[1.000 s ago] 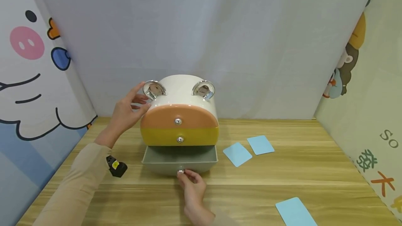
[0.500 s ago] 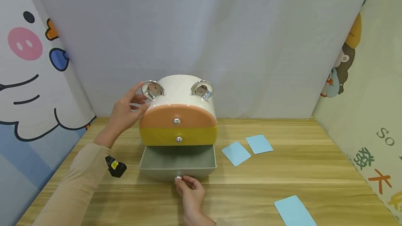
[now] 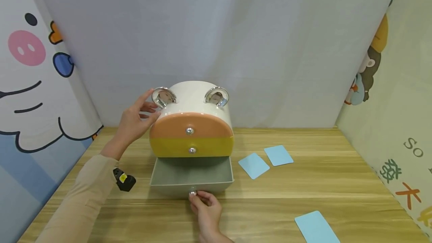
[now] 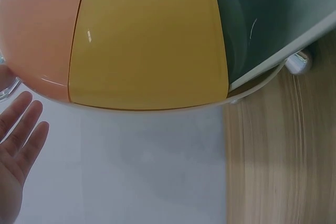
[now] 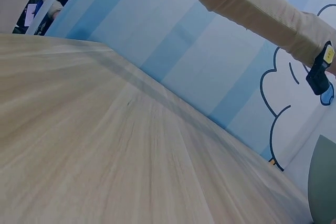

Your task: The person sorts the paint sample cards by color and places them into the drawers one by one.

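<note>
Nearest me, the right hand (image 3: 206, 207) pinches the small knob (image 3: 192, 192) of the grey drawer (image 3: 191, 177), pulled out at the box's (image 3: 192, 123) foot on the counter (image 3: 303, 190). It looks like light, glossy, slippery plastic; the knob seems the surest hold. The left hand (image 3: 136, 119), fingers straight, steadies the box's side. The box's back is hidden.

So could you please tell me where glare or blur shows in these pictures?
Head view: sharp, evenly lit, with bright glints on the chrome rings. Left wrist view: small highlights on the glossy yellow drawer front, and soft focus on the left hand. Right wrist view: the wooden tabletop looks smeared.
</note>
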